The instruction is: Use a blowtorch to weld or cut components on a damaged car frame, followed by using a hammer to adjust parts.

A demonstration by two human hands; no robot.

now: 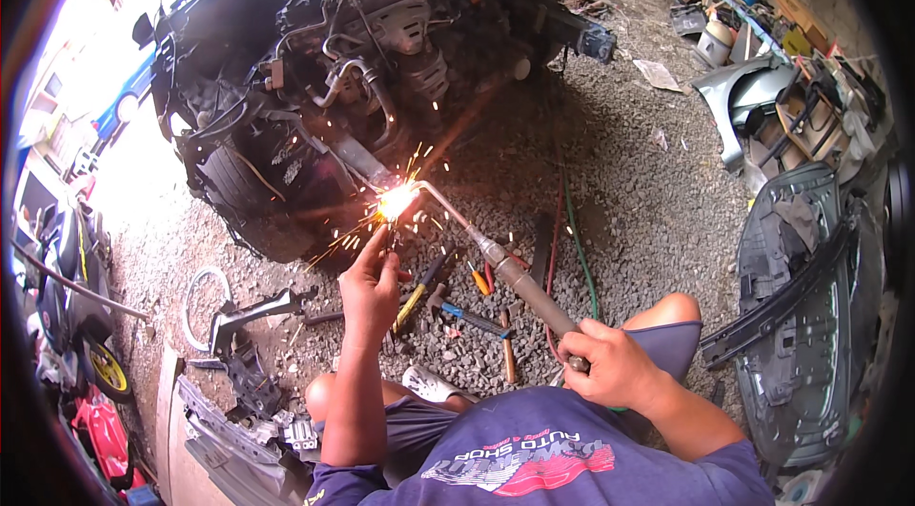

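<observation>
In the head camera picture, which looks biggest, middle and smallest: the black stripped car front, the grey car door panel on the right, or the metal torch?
1. Black stripped car front
2. Grey car door panel, though it lies nearer the camera
3. Long metal torch, held in the right hand

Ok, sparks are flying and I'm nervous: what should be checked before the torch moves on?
1. Right hand grips torch handle: ok.
2. Flame on the car's front metal: ok.
3. Left hand bare, close to sparks: not ok.
4. Hoses lie on gravel behind the flame: ok.
5. Hand tools scattered under the sparks: not ok.
6. Eye protection: cannot tell.
</observation>
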